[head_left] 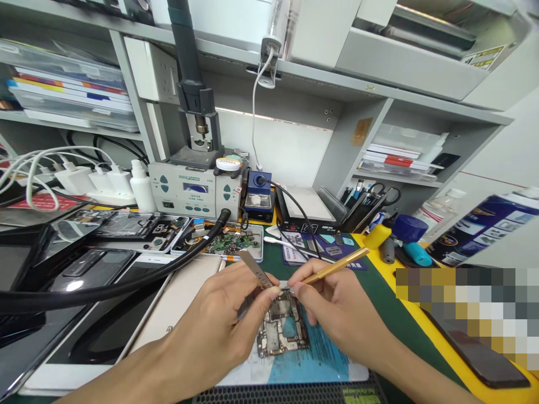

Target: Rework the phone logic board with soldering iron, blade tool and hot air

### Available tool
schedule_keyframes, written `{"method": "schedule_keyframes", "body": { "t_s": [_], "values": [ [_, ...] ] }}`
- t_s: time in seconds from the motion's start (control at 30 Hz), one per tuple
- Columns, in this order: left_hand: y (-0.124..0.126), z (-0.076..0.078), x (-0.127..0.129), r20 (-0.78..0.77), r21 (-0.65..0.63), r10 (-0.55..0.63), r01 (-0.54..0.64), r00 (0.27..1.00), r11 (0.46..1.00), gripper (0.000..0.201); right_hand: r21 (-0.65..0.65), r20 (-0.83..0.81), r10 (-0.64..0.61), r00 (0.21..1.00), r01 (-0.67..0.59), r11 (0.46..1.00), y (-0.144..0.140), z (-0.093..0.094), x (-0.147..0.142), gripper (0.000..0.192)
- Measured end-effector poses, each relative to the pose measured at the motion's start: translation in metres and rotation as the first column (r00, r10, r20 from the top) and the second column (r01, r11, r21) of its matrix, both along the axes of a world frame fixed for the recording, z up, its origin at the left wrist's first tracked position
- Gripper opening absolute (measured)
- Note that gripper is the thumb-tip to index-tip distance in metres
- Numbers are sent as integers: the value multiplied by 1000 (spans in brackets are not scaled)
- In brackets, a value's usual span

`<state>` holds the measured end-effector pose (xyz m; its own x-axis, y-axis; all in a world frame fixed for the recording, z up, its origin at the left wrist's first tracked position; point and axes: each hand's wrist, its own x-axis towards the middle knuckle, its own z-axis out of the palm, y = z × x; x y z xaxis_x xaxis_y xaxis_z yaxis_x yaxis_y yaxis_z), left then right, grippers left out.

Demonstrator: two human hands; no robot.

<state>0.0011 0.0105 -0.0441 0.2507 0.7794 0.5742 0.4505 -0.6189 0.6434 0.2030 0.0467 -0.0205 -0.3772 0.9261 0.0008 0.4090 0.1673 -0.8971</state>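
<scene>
Just above the circuit board [281,328], the left hand [227,320] pinches tweezers [255,272] and the right hand [332,306] grips a gold-handled tool [337,266], tips meeting between them.

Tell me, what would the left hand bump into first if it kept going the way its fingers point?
Probably the right hand: the left hand points right, fingertips nearly meeting it above the circuit board. Depth is unclear.

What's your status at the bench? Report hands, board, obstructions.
Left hand grips tweezers; right hand holds gold-handled tool. Both tips meet over circuit board. Black hose lies left, clear of board.
</scene>
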Motion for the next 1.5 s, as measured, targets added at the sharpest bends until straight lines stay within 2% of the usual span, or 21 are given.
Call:
{"method": "schedule_keyframes", "body": {
  "t_s": [1.5],
  "values": [
    [1,0,0,-2,-40,2,-2,1000,999,12,31,-11,-2,1000,2,1000,-1,3,-1,15]
  ]
}}
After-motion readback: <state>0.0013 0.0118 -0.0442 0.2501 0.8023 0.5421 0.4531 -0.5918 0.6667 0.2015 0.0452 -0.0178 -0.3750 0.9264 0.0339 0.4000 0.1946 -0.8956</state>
